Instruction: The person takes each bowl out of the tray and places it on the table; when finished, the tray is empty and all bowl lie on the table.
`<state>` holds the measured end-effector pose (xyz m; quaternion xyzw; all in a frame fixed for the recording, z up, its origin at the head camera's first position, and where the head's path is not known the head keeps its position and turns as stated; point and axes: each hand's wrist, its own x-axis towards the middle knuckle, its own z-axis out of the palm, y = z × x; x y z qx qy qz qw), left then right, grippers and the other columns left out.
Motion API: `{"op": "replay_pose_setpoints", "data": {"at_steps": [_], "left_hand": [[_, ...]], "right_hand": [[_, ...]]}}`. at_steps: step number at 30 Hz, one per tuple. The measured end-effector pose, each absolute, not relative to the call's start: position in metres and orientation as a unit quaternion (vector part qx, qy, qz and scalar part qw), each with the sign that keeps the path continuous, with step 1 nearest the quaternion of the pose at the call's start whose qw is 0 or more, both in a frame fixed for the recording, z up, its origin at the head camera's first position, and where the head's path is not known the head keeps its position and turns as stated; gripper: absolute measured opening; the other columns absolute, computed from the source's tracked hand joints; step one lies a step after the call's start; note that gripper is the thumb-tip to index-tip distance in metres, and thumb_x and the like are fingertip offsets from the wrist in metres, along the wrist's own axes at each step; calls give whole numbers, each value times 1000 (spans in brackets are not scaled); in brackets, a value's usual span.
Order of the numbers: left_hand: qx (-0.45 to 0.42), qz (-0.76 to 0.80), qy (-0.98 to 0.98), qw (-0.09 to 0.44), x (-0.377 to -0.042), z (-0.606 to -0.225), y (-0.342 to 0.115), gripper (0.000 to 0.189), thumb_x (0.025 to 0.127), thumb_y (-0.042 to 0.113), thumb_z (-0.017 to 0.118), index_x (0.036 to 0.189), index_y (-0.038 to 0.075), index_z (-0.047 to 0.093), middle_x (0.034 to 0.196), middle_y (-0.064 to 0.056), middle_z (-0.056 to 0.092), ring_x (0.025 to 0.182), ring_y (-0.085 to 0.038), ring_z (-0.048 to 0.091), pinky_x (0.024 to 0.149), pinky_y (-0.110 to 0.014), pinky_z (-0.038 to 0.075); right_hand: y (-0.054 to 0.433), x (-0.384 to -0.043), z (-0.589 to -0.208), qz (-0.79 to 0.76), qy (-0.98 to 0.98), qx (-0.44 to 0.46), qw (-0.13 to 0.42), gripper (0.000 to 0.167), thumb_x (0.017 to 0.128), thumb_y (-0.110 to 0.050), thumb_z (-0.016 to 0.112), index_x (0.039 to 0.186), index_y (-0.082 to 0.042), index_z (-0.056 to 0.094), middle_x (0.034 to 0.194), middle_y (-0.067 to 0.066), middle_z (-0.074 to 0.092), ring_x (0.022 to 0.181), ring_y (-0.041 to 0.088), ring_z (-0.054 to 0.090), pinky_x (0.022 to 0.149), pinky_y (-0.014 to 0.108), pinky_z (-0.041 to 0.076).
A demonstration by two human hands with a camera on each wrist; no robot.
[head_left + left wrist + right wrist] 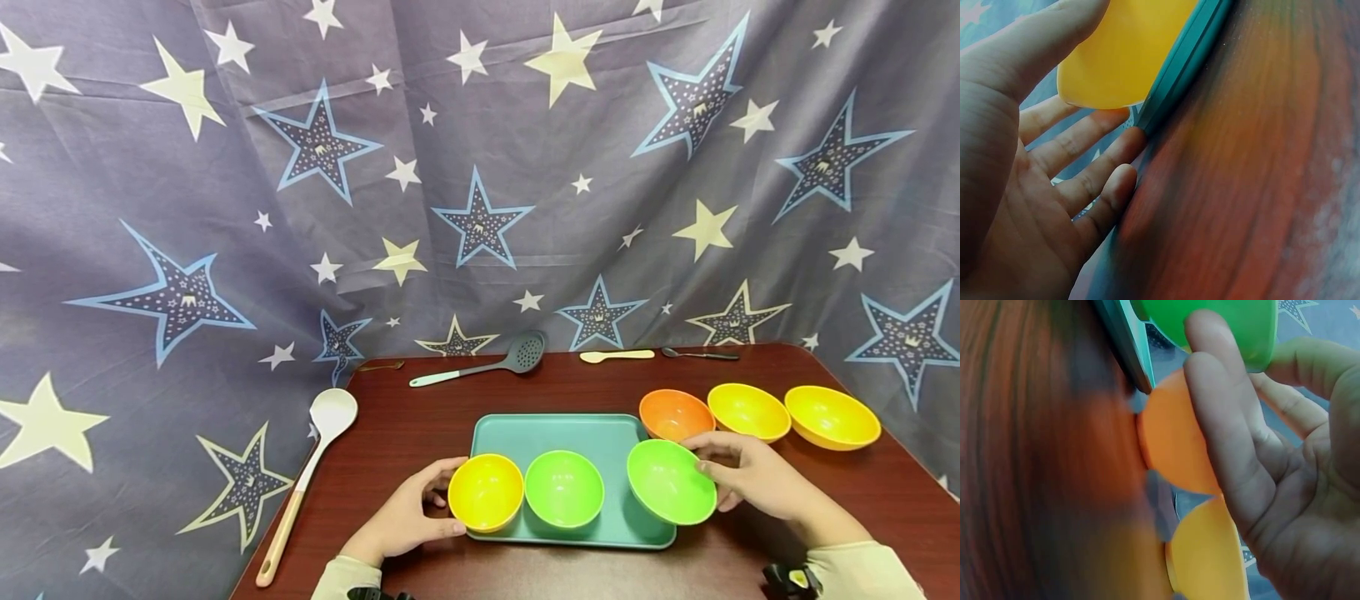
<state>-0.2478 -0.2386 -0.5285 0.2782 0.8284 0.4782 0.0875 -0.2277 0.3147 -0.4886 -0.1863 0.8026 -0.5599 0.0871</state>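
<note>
Blue-grey cloth [480, 125] with white, yellow and blue-edged stars fills the upper part of the head view, behind a dark red-brown wooden table [427, 400].

At lower centre-left, the left hand [411, 512] has its thumb and fingers round the left side of a yellow bowl [486, 492]; the left wrist view shows the thumb across one side and the fingertips at the other, near the tray's edge. At lower right, the right hand [757, 479] is clamped on the rim and side of a light green bowl [670, 483], which is tilted over the right end of a teal tray [558, 429].

Just right of the yellow bowl, a second green bowl [564, 490] sits upright on the tray. Beyond the right hand, from centre-right toward the right edge, stand an orange bowl [677, 414], a middle yellow bowl [748, 412] and a far yellow bowl [832, 417], side by side.

Farther out, a white ladle [333, 412] with a wooden handle lies at the table's left edge. Along the back edge are a grey skimmer [521, 356], a cream spoon [618, 356] and a dark spoon [701, 356].
</note>
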Motion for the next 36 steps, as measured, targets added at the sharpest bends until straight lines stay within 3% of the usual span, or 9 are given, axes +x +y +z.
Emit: {"op": "replay_pose_setpoints", "data": {"at_steps": [7,14,36], "left_hand": [[279,479,828,85,-248,-530,-238,80,87,29,88,155,32,47,133,7,66,113,-21,63,89,-37,54],[279,478,829,84,-248,-529,-238,80,87,30,88,155,32,47,133,7,66,113,-20,63,88,-36,54],[282,481,826,82,-248,-532,-239,80,87,28,88,154,33,47,133,6,66,112,-21,64,88,-36,54]], "right_hand": [[327,-225,-490,-552,814,-162,81,42,106,-11,63,142,9,55,118,26,66,62,32,69,57,47,61],[338,-222,-491,-540,823,-159,71,43,105,-11,63,141,11,54,113,24,66,61,31,68,57,47,61],[354,-221,-495,-549,815,-136,124,45,108,-11,59,141,17,48,107,19,65,69,34,72,60,48,62]]}}
